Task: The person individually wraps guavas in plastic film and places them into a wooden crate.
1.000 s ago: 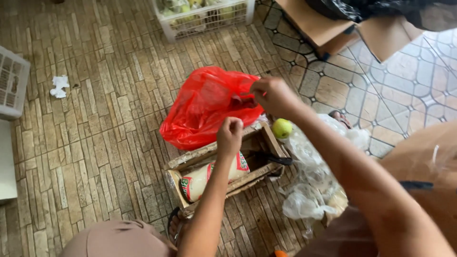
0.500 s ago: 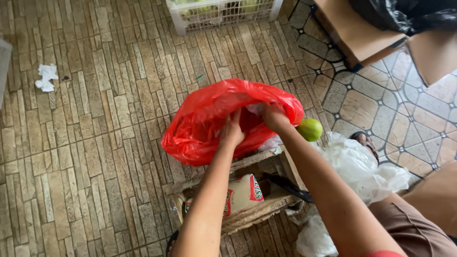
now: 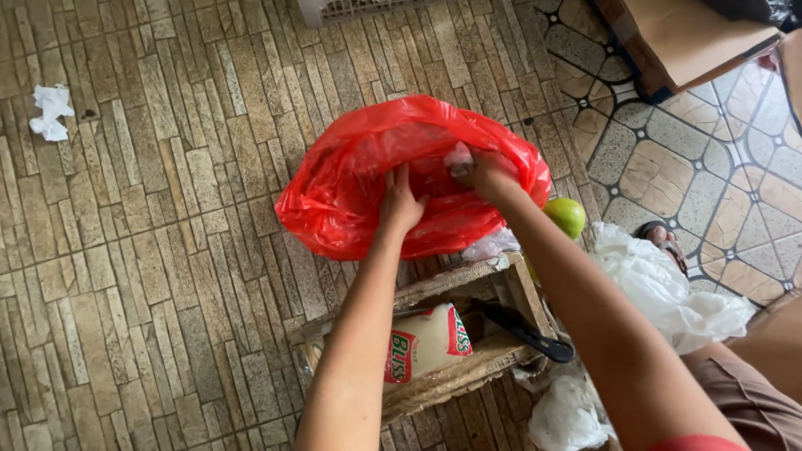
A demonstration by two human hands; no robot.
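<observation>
With your left hand flat and your right hand pinching the rim of the red bag on the floor beyond the wooden crate, that thin plastic could tear.

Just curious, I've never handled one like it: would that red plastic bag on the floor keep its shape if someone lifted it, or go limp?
The red plastic bag would probably go limp: its thin film is creased and crumpled all over. It looks light, since it billows loosely on the floor. Its glossy surface may be slippery, so both the left hand and the right hand gripping the mouth seems sensible.
</observation>
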